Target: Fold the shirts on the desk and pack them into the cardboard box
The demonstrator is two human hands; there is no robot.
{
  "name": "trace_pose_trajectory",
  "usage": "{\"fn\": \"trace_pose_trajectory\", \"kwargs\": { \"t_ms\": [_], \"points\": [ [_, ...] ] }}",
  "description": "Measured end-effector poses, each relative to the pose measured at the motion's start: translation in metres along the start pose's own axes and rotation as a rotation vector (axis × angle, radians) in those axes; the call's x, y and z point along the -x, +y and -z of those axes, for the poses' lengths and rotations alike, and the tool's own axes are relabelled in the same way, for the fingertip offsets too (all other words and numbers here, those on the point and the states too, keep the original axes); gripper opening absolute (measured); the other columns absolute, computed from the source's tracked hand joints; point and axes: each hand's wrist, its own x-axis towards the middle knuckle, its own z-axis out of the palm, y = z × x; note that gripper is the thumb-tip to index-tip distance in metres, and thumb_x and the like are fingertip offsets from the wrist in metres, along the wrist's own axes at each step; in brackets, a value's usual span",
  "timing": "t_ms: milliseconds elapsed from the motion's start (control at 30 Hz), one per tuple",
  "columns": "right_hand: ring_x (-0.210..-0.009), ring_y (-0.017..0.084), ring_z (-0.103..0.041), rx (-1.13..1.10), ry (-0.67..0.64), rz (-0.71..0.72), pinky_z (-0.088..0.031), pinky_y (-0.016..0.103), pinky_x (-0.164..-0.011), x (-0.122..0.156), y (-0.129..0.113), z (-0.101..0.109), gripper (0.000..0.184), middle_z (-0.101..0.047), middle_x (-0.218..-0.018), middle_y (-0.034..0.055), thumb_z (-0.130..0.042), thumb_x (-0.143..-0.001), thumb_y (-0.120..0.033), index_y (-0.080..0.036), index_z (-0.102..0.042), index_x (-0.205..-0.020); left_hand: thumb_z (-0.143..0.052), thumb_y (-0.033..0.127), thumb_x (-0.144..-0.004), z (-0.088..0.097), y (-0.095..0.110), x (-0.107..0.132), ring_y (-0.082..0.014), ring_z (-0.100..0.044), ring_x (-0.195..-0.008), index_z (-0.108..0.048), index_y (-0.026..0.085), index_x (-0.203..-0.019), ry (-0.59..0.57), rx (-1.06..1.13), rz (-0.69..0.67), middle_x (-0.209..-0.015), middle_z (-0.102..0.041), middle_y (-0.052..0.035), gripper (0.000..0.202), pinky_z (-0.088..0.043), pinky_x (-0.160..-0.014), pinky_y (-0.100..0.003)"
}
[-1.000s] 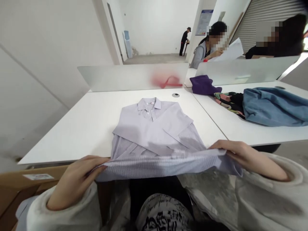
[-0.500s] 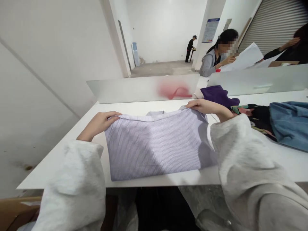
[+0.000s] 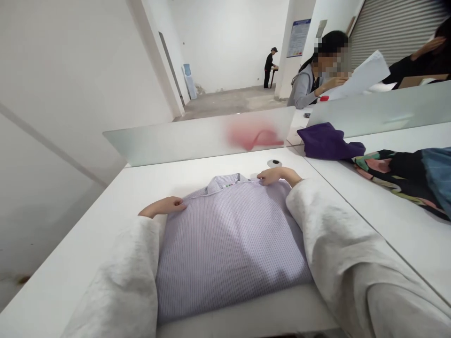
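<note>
A lilac striped shirt [image 3: 229,234] lies folded on the white table [image 3: 81,249], its collar [image 3: 227,180] at the far edge. My left hand [image 3: 165,206] pinches the shirt's upper left corner between thumb and fingers. At the upper right, my right hand [image 3: 273,175] is closed on the shirt's edge, beside the collar. Some of the right fingertips are hidden by the hand itself. The sleeves of the shirt are out of sight.
A frosted divider [image 3: 169,138] runs along the table's back. To the right lie a purple cloth [image 3: 327,141], a floral black garment [image 3: 398,173] and blue denim [image 3: 439,171]. Behind my right hand is a round cable hole [image 3: 274,163]. People [image 3: 306,84] work beyond the divider.
The shirt's far edge has come down toward the table, and its collar now shows. Both hands have shifted closer together, still holding the edge. The view has tilted.
</note>
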Motion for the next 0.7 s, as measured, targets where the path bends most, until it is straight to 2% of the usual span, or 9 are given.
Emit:
{"fn": "trace_pose_trajectory", "kwargs": {
  "t_ms": [133, 200, 267, 367, 467, 567, 633, 700],
  "points": [
    [-0.076, 0.017, -0.060, -0.062, -0.047, 0.043, -0.043, 0.026, -0.064, -0.012, -0.014, 0.006, 0.031, -0.067, -0.093, 0.0046, -0.063, -0.071, -0.033, -0.016, -0.063, -0.097, -0.047, 0.067, -0.075, 0.016, 0.025, -0.021, -0.0205, -0.058, -0.070, -0.061, 0.020, -0.072, -0.182, -0.016, -0.005, -0.080, -0.067, -0.0047, 0.049, -0.038, -0.063, -0.028],
    [-0.069, 0.017, -0.056, -0.074, -0.050, 0.051, -0.038, 0.027, -0.059, -0.021, -0.024, 0.005, 0.034, -0.064, -0.083, 0.0027, -0.064, -0.071, -0.046, -0.018, -0.062, -0.089, -0.045, 0.067, -0.077, 0.018, 0.041, -0.032, -0.0223, -0.060, -0.079, -0.063, 0.019, -0.082, -0.218, 0.018, -0.046, -0.090, -0.068, -0.0055, 0.051, -0.040, -0.067, -0.028],
    [-0.066, 0.017, -0.053, -0.077, -0.048, 0.041, -0.035, 0.028, -0.059, -0.026, -0.032, 0.001, 0.036, -0.061, -0.075, 0.0019, -0.064, -0.071, -0.052, -0.018, -0.061, -0.082, -0.050, 0.064, -0.076, 0.013, 0.052, -0.040, -0.0239, -0.061, -0.090, -0.065, 0.020, -0.095, -0.266, 0.073, -0.074, -0.102, -0.068, -0.0052, 0.050, -0.042, -0.074, -0.029],
    [-0.071, 0.018, -0.054, -0.158, 0.020, 0.073, -0.036, 0.029, -0.064, -0.022, -0.038, 0.000, 0.031, -0.061, -0.078, 0.0021, -0.064, -0.071, -0.047, -0.019, -0.061, -0.083, -0.058, 0.057, -0.075, 0.006, 0.059, -0.046, -0.0247, -0.060, -0.104, -0.062, 0.021, -0.113, -0.312, 0.160, -0.087, -0.118, -0.065, -0.0045, 0.053, -0.043, -0.085, -0.028],
    [-0.081, 0.018, -0.055, -0.323, 0.107, 0.264, -0.039, 0.028, -0.072, -0.007, -0.041, 0.009, 0.028, -0.063, -0.091, 0.0025, -0.063, -0.075, -0.042, -0.020, -0.060, -0.092, -0.058, 0.054, -0.078, 0.009, 0.057, -0.041, -0.0244, -0.057, -0.110, -0.060, 0.021, -0.118, -0.255, 0.256, -0.135, -0.124, -0.062, -0.0045, 0.052, -0.042, -0.091, -0.028],
    [-0.083, 0.016, -0.056, -0.499, 0.076, 0.434, -0.042, 0.027, -0.074, 0.002, -0.041, 0.017, 0.034, -0.063, -0.097, 0.0023, -0.064, -0.077, -0.038, -0.020, -0.059, -0.105, -0.061, 0.052, -0.078, 0.019, 0.055, -0.033, -0.0246, -0.059, -0.109, -0.060, 0.021, -0.117, -0.223, 0.395, -0.185, -0.120, -0.064, -0.0045, 0.051, -0.044, -0.090, -0.029],
    [-0.084, 0.015, -0.057, -0.559, 0.084, 0.450, -0.043, 0.027, -0.075, -0.003, -0.039, 0.013, 0.040, -0.064, -0.104, 0.0027, -0.063, -0.078, -0.032, -0.021, -0.056, -0.116, -0.065, 0.049, -0.076, 0.024, 0.052, -0.030, -0.0246, -0.059, -0.108, -0.058, 0.022, -0.121, -0.200, 0.504, -0.198, -0.120, -0.064, -0.0042, 0.053, -0.045, -0.090, -0.030],
    [-0.084, 0.015, -0.058, -0.528, 0.136, 0.355, -0.044, 0.028, -0.075, -0.015, -0.033, 0.001, 0.045, -0.064, -0.106, 0.0037, -0.060, -0.078, -0.021, -0.022, -0.055, -0.122, -0.066, 0.048, -0.075, 0.023, 0.047, -0.032, -0.0245, -0.059, -0.109, -0.055, 0.024, -0.126, -0.159, 0.585, -0.175, -0.125, -0.062, -0.0044, 0.058, -0.046, -0.091, -0.031]
  ]
}}
